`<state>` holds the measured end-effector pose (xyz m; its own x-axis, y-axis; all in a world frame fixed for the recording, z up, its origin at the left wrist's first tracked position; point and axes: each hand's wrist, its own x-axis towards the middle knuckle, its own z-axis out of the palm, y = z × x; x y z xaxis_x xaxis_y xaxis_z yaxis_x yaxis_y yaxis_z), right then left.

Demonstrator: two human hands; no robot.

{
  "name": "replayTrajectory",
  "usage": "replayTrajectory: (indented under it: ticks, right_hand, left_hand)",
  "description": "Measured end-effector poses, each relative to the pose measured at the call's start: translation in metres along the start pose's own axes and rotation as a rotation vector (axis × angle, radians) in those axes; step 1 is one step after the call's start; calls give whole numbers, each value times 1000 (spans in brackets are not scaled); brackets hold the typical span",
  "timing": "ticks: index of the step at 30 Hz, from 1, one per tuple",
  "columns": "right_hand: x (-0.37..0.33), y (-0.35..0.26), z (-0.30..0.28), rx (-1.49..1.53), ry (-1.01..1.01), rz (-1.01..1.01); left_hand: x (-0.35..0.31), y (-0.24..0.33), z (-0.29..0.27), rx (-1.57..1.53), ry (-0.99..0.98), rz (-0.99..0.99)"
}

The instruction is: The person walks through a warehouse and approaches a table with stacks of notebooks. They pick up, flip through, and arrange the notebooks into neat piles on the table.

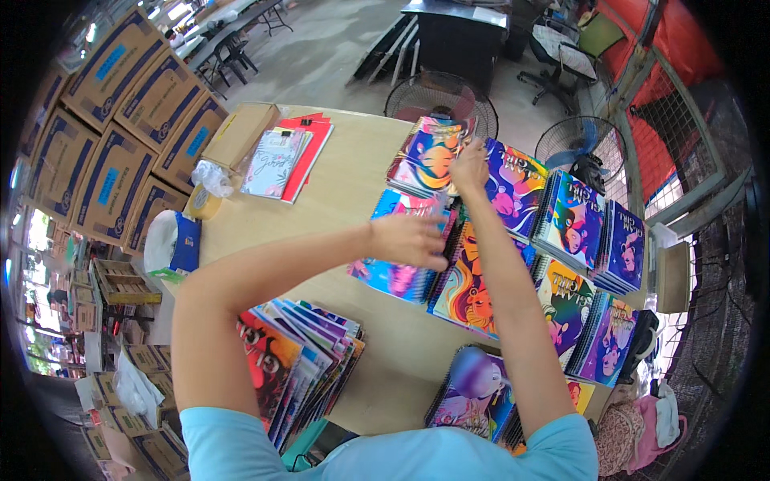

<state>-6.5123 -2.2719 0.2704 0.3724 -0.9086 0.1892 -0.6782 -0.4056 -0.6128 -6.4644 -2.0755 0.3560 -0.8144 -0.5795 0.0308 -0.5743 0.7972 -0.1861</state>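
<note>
My right hand (471, 170) is closed at the right edge of a spiral notebook (433, 156) with a colourful painted-face cover, on top of a stack at the far side of the table. My left hand (409, 240), slightly blurred, has its fingers stretched out above a stack of blue and pink spiral notebooks (389, 272). Right of it lie an orange swirl-patterned notebook (469, 289) and a purple and yellow one (513, 188). More stacks, such as a dark blue one (571, 216), stand farther right. My right forearm partly covers the middle stacks.
A fanned pile of notebooks (301, 361) lies near left on the table (345, 160). Floral and red notebooks (281, 164), a tape roll (204, 204) and a brown box (241, 132) sit at the far left. Cartons (120, 144) rise beyond; fans (441, 100) stand behind.
</note>
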Motion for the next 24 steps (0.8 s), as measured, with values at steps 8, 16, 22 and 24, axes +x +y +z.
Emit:
replayTrajectory:
  ticks: [8,16,22,24]
  right_hand:
    - [-148,-57,-210,587,331,-493]
    - [-363,-166,-242,1620,-144,-200]
    - [-434,-188,-160,834,-102,-364]
    - [-439,-179,-166,813,-88,-349]
  left_hand:
    - [-105,122,-294,-703,713,-1173]
    - [-258,277,-188,-1197,612,-1573]
    - [-251,268,-186,-1619,687,-1558]
    - [-234,254,-198,-1291,565,-1813]
